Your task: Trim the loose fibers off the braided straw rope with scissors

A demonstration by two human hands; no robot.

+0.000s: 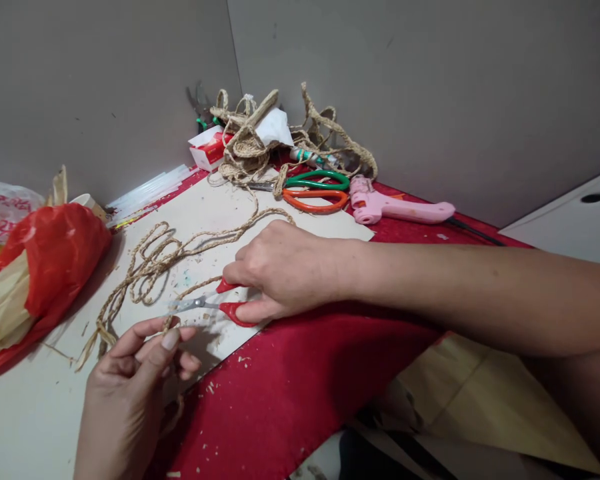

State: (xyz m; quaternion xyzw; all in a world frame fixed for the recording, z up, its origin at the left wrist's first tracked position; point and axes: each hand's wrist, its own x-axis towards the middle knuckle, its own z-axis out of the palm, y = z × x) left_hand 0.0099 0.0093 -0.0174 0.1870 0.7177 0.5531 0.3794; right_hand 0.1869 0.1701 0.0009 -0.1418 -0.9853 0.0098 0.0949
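My right hand (285, 267) has its fingers in the red handles of a small pair of scissors (199, 303). The blades point left and lie close to a braided natural-fibre cord (200, 287); whether they touch it I cannot tell. Just below the blade tips, my left hand (140, 373) pinches a piece of this cord between thumb and fingers. A tail of cord hangs below the left hand, partly hidden by it. More of the braided cord (150, 270) lies in loose loops on the white board (45, 400), with a frayed end near the left hand.
A pink glue gun (405, 207) and larger scissors with green and orange handles (315, 200) lie behind my right hand. Tangled braid (250, 143), a small red-and-white box (207, 150) and clear glue sticks (153, 190) line the back. A red plastic bag (65, 253) sits left; fibre scraps dot the red cloth (260, 400).
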